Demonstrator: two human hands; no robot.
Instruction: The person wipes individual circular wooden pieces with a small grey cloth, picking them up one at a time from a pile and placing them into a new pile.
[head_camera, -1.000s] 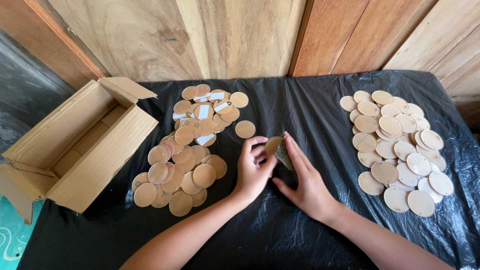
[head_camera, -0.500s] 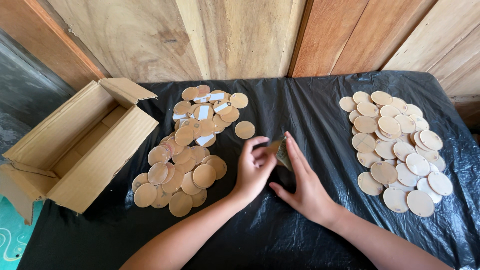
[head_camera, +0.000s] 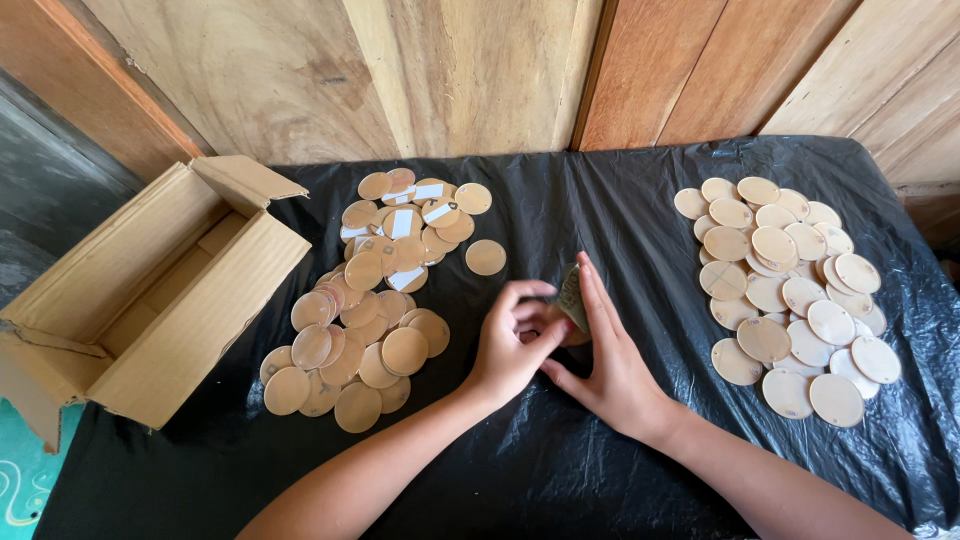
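Note:
My left hand (head_camera: 508, 347) curls its fingers around a round wooden disc (head_camera: 552, 322), which is mostly hidden between my hands. Pressed against it from the right is my right hand (head_camera: 612, 362), fingers straight, holding a small dark greenish sheet (head_camera: 572, 296) upright against the disc. Both hands meet at the middle of the black plastic sheet (head_camera: 600, 210) that covers the table. A pile of several tan discs (head_camera: 365, 300), some with white labels, lies left of my hands. Another spread of several paler discs (head_camera: 790, 290) lies to the right.
An open cardboard box (head_camera: 150, 290) lies on its side at the left edge of the table. One single disc (head_camera: 486, 257) sits apart from the left pile. Wooden wall panels (head_camera: 480, 70) stand right behind the table.
The disc in my left hand has come down from above the fingers to between both hands. My right hand has closed in against it with the dark sheet.

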